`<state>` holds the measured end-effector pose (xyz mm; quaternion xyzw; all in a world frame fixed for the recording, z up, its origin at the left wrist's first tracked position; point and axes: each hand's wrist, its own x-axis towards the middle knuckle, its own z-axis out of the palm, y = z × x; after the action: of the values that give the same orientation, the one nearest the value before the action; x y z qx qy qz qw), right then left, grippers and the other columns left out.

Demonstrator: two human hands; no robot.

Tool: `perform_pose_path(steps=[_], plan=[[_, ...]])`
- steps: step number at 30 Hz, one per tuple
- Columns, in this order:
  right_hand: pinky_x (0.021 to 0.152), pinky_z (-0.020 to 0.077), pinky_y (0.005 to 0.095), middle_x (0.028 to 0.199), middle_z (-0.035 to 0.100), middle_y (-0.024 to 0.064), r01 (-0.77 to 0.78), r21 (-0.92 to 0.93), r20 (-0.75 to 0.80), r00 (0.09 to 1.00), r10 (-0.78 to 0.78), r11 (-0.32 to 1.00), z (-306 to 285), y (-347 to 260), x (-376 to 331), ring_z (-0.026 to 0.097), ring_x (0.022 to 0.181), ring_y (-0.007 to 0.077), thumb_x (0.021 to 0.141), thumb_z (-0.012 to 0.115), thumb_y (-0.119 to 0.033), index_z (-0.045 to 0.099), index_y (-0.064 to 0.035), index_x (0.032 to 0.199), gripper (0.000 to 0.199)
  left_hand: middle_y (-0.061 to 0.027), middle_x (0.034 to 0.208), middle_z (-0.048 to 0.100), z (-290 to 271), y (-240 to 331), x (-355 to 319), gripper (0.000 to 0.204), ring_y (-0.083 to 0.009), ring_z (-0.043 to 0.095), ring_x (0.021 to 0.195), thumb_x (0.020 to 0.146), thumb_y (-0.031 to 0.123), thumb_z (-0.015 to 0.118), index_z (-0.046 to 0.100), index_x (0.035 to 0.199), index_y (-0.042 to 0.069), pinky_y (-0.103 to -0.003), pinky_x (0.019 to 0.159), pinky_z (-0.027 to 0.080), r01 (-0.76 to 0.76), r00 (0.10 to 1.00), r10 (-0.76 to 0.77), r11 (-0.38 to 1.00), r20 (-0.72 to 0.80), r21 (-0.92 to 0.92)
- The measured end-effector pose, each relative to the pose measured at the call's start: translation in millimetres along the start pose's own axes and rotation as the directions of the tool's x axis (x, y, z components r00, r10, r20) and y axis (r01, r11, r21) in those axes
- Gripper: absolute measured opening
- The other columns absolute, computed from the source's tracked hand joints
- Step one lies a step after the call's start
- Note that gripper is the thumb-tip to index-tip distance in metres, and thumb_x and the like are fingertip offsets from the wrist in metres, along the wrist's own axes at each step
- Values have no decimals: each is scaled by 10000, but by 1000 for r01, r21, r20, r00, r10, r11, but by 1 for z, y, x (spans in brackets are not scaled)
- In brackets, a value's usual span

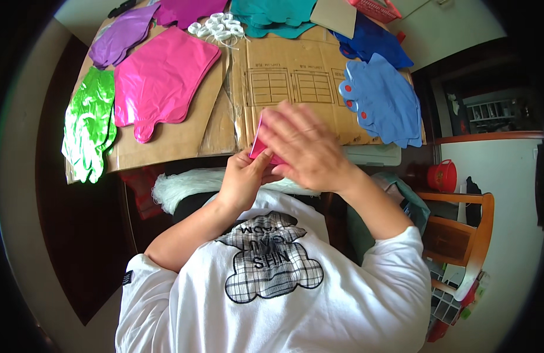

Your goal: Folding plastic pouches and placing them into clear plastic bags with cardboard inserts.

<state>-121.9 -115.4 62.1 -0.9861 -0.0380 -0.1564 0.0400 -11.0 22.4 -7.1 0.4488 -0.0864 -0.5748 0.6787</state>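
Note:
Close in front of my chest, my left hand (246, 177) is closed on a small folded piece of pink foil (261, 152), thumb on top. My right hand (307, 147) lies across the same piece with its fingers stretched out flat, slightly blurred by motion. It covers much of the foil. To the left on the cardboard is a stack of flat pink foil balloons (160, 76), uninflated, with a rounded neck toward me. Crumpled green foil balloons (89, 117) hang over the table's left edge.
Purple (122, 38), magenta (186, 10), teal (272, 17), dark blue (375, 44) and light blue foil balloons (387, 100) ring the cardboard-covered table (295, 53). White ribbon coils (216, 28) sit at the back. A bundle of white strands (183, 185) lies under my forearms. A wooden chair (460, 235) stands right.

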Motion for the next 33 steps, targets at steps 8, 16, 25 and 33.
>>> perform_pose_path(steps=[8,16,25,33], plan=[[1150,100,483,1531,213,122,45,188,187,979,-81,981,48,16,-1,173,1424,274,860,561,-435,243,-61,1455,771,-126,990,654,3,0,-3,229,-183,661,836,971,126,476,579,1077,-49,-317,787,563,6,999,-8,999,-37,-48],[1120,219,428,1520,180,202,-146,737,-58,959,277,660,11,31,-4,217,1403,300,886,597,-435,150,21,1462,859,-100,953,656,19,25,-11,207,-187,668,836,972,146,505,587,1070,-17,-331,781,569,-74,996,75,997,50,-18],[847,462,258,999,673,36,-118,904,359,730,581,-410,-21,29,-31,607,887,103,844,663,-79,651,-20,1060,224,-122,1044,648,53,46,13,216,-201,656,920,973,129,497,587,1104,-17,-377,832,567,-277,928,235,954,288,115],[818,478,251,949,688,18,-20,993,100,662,743,-115,-30,82,-38,610,847,86,837,663,-31,691,-28,990,156,-122,1129,623,90,70,72,274,-191,599,1046,971,111,493,548,1187,-49,-370,977,476,-289,896,143,907,421,307]])
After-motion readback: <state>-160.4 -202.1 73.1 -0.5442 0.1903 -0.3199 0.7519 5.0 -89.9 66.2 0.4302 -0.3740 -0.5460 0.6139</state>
